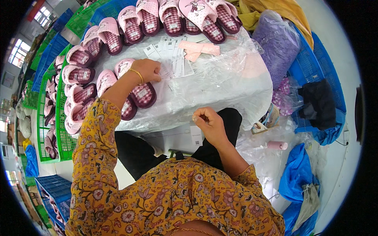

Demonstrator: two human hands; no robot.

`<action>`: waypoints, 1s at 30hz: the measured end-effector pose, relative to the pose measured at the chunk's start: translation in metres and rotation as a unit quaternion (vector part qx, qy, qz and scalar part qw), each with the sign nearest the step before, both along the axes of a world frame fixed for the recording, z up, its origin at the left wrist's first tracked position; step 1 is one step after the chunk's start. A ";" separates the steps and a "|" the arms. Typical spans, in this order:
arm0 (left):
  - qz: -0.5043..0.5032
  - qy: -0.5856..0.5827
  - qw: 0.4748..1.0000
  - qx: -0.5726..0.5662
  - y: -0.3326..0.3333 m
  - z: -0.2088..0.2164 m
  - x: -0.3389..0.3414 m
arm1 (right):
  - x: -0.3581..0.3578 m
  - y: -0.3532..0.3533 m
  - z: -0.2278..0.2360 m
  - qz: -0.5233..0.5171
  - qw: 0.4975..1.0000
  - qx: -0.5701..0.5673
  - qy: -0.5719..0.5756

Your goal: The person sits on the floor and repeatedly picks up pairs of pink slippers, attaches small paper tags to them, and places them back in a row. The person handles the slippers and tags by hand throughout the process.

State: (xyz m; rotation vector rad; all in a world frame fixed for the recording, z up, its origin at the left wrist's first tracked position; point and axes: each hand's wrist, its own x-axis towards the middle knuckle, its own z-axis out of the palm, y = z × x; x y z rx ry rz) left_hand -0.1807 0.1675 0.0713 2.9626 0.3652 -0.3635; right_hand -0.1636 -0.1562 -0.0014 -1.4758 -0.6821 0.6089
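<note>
My left hand (pixel 149 70) reaches forward over the plastic-covered table (pixel 220 90), its fingers down on a row of white paper tags (pixel 173 55). A gold bangle sits on that wrist. My right hand (pixel 208 121) is closer to me at the table's near edge, fingers pinched together on something small that I cannot make out; a white tag (pixel 195 135) hangs just below it. A pair of pink slippers with checked insoles (pixel 136 92) lies under my left forearm.
Several more pink checked slippers (pixel 173 17) line the table's far and left edges, and fill green crates (pixel 59 118) at left. Pink strips (pixel 199 49) lie by the tags. A purple bag (pixel 279 43), blue crates (pixel 323 59) and a pink spool (pixel 277 145) are at right.
</note>
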 end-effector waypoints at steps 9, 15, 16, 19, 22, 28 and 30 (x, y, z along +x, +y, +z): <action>0.041 -0.167 0.985 -0.008 -0.045 -0.027 -0.002 | 0.000 0.000 -0.002 -0.008 1.000 0.001 -0.009; 0.100 -0.192 0.976 0.018 -0.082 -0.032 -0.022 | 0.000 -0.002 -0.008 -0.017 1.000 -0.002 0.007; 0.109 -0.200 0.973 0.026 -0.086 -0.036 -0.023 | -0.003 0.001 -0.007 -0.008 1.000 0.009 0.016; 0.140 -0.202 0.969 0.024 -0.091 -0.040 -0.022 | -0.006 0.003 -0.005 0.001 1.000 0.013 0.017; 0.190 -0.157 0.968 -0.039 -0.087 -0.033 -0.015 | -0.006 0.001 -0.006 -0.002 1.000 0.005 -0.001; 0.214 -0.199 0.953 -0.078 -0.087 -0.046 0.000 | -0.008 -0.002 -0.005 -0.008 1.000 0.003 -0.005; 0.207 -0.207 0.951 -0.103 -0.086 -0.048 0.004 | -0.009 -0.002 -0.004 -0.005 1.000 -0.001 -0.010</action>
